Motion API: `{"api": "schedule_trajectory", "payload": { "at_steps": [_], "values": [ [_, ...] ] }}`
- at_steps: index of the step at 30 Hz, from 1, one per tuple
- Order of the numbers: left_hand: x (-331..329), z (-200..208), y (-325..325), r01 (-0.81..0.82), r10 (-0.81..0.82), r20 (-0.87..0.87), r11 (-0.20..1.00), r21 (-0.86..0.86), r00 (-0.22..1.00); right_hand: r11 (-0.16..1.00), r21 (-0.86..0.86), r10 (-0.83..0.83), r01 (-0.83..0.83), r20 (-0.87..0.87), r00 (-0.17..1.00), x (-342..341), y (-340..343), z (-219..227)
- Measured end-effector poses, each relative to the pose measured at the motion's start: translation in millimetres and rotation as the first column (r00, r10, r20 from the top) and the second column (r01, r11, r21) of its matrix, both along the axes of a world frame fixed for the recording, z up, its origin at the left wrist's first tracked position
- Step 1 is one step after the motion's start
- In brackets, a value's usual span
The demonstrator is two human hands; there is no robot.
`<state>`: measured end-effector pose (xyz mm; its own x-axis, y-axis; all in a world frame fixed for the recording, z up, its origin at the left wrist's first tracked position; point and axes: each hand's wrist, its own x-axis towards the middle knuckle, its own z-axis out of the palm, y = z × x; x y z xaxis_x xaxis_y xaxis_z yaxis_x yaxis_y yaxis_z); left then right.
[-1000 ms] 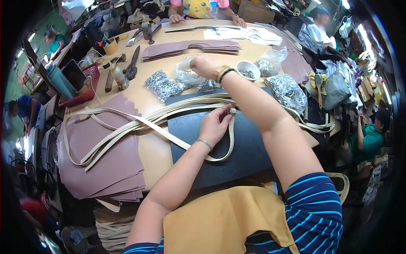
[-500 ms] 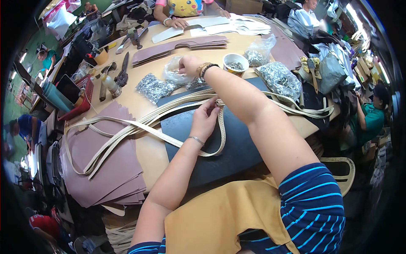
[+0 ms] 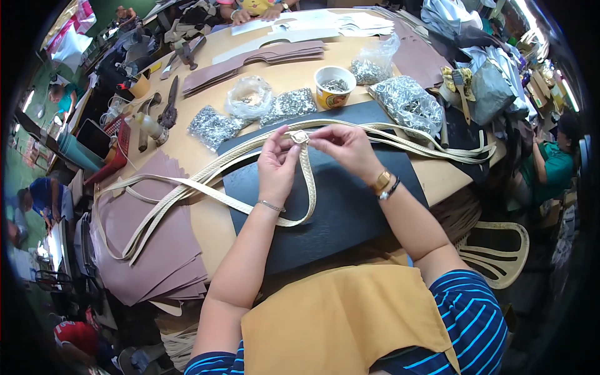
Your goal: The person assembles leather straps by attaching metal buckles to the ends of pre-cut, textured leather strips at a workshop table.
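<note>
A cream braided strap [image 3: 307,187] curves down from the fingers of my left hand [image 3: 277,164], which is closed on its upper end. At that end sits a small squarish buckle piece [image 3: 300,136]. My right hand [image 3: 351,150] is beside it, thumb and fingertips pinched together right at the buckle's edge; whatever is between them is too small to make out. More long cream straps [image 3: 206,180] run across the table under and behind my hands. Below my hands lies a black board [image 3: 350,206]. Beyond them is an open plastic bag [image 3: 249,99] of small pieces.
Filled bags of metal bits [image 3: 215,127] and a tub of small metal parts [image 3: 335,86] stand behind the straps. Mauve sheets [image 3: 147,250] lie at left, near a red basket [image 3: 119,153]. A hammer [image 3: 185,55] lies farther back. A co-worker's hands [image 3: 253,14] rest by white pieces.
My right hand has drawn back from the open plastic bag to the strap end in my left hand. The co-worker's hands across the table have shifted.
</note>
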<state>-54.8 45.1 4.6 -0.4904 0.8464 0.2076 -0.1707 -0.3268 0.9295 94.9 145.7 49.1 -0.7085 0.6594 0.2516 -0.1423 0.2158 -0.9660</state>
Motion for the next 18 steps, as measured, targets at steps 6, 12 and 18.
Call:
{"api": "schedule_trajectory", "payload": {
  "at_steps": [6, 12, 18],
  "values": [
    [7.3, 5.7, -4.3, -0.051, 0.052, -0.051, 0.998, 0.022, 0.997, 0.998, 0.054, -0.041, 0.043, -0.037, 0.998, -0.9, -7.4, -22.1],
    [16.7, 12.4, -9.1, -0.077, 0.079, -0.029, 0.996, 0.054, 0.996, 0.982, -0.188, 0.011, -0.029, -0.099, 0.995, -3.1, -10.0, -27.4],
    [20.4, 12.7, -12.4, -0.174, 0.184, -0.195, 0.982, 0.068, 0.963, 0.856, -0.496, 0.062, -0.146, -0.183, 0.981, 0.4, -12.8, -21.1]
  ]
}}
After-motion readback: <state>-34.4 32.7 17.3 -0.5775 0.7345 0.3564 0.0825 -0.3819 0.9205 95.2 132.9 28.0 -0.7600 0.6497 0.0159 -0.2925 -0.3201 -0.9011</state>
